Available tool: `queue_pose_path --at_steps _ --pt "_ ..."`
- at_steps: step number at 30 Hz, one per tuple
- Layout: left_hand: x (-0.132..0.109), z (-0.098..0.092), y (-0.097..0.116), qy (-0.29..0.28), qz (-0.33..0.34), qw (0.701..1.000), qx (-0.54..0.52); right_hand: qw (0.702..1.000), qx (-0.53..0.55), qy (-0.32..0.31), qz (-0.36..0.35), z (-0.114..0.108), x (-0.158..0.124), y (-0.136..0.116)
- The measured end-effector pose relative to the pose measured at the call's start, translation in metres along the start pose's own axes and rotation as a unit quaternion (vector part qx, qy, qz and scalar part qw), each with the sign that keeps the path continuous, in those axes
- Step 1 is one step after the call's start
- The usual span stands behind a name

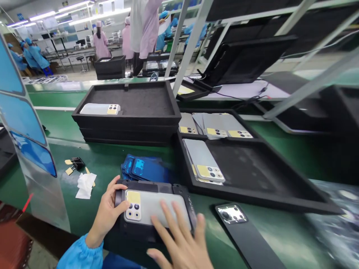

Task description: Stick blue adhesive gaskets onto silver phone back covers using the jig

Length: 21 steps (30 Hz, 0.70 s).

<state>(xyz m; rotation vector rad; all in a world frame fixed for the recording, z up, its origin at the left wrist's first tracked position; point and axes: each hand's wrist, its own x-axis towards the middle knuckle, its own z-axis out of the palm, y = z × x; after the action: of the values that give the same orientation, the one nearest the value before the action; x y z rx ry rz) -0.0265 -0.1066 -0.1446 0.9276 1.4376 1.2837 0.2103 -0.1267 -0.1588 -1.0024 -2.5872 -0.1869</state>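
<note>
A silver phone back [147, 198] lies camera side up in a black fixture [134, 232] in front of me. Its camera block, with a yellow patch beside the lenses, is at the left end. My left hand [105, 211] grips the fixture's left end, its thumb by the camera block and its fingers over the rear edge. Spread fingers of my right hand [182, 239] are over the phone back's right half, blurred; whether they touch it I cannot tell. Just behind the fixture sits a stack of dark blue phone-shaped panels [151, 169].
Stacked black trays [129, 129] stand behind, the top one bearing a phone back. At right, a tray [252, 172] holds several more. A dark phone-shaped piece [246, 235] lies front right. Crumpled tissue [85, 185] and a binder clip [77, 163] lie left, beside a hanging plastic sheet [42, 179].
</note>
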Motion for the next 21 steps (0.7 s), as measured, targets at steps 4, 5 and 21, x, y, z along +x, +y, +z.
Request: queue_pose_path --at_steps 4,5,21 --pt "0.000 0.000 0.002 -0.004 0.011 1.000 0.010 0.999 0.001 0.033 -0.008 0.001 0.038 -0.015" --pt "0.000 0.000 0.002 -0.003 0.012 1.000 0.010 0.999 0.003 0.031 0.007 0.002 0.043 -0.015" --pt "0.006 -0.009 -0.017 0.002 0.070 0.994 0.084 0.985 0.028 0.107 0.131 -0.010 0.009 0.044"
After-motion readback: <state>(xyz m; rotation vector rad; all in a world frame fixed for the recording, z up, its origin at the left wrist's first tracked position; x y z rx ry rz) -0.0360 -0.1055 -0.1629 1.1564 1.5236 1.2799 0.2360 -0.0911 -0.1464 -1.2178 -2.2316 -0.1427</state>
